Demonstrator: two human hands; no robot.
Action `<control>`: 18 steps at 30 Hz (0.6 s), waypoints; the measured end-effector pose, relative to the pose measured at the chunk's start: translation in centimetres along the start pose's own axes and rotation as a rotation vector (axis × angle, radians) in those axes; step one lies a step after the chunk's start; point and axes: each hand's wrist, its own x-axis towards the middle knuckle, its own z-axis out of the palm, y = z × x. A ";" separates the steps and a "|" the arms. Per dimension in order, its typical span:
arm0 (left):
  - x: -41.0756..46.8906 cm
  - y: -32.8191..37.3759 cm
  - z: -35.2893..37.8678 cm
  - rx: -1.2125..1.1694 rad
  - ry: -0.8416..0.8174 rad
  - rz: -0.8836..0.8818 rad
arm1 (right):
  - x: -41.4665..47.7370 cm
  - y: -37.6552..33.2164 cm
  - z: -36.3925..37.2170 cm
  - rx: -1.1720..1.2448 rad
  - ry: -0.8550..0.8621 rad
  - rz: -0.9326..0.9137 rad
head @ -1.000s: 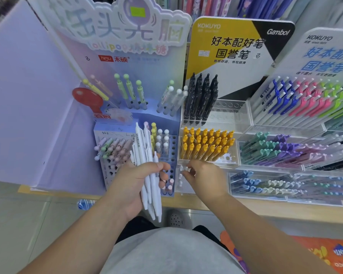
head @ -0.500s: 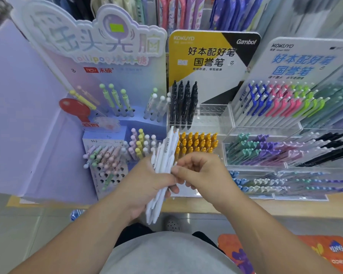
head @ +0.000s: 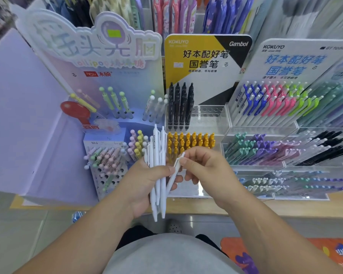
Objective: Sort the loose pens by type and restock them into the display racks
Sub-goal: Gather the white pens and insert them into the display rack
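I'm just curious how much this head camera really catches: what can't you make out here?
- White pens: the left hand wraps their middles, so their number is unclear.
- Single white pen pinched by the right hand: fingers hide its top.
- Bottom tray under the yellow pens: hidden behind both hands.
- Rightmost racks: blurred and cut off by the frame edge.

- A light wooden bench runs across the view, its front edge bare.
- At the left stands a lilac cardboard display rack with a perforated blue block of pastel pens.
- Just beside it, in the middle, stands a clear tiered rack with a yellow-and-black header, black pens above, yellow-capped ones below.
- At the right stands a wider clear rack of mixed-colour pens.
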 end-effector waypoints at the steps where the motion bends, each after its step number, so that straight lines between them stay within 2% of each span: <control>1: -0.1 -0.1 0.0 0.010 0.017 0.014 | -0.1 0.1 0.2 0.004 0.017 -0.005; 6: -0.4 -0.5 0.1 0.072 0.066 0.066 | -0.4 0.3 1.2 0.030 0.113 -0.005; 12: -0.1 -0.7 -0.2 0.025 0.053 0.029 | -0.1 0.0 0.3 0.000 0.123 0.010; 18: 0.9 -1.2 -2.0 -0.069 0.216 0.015 | 0.0 0.0 -2.5 0.101 0.301 -0.039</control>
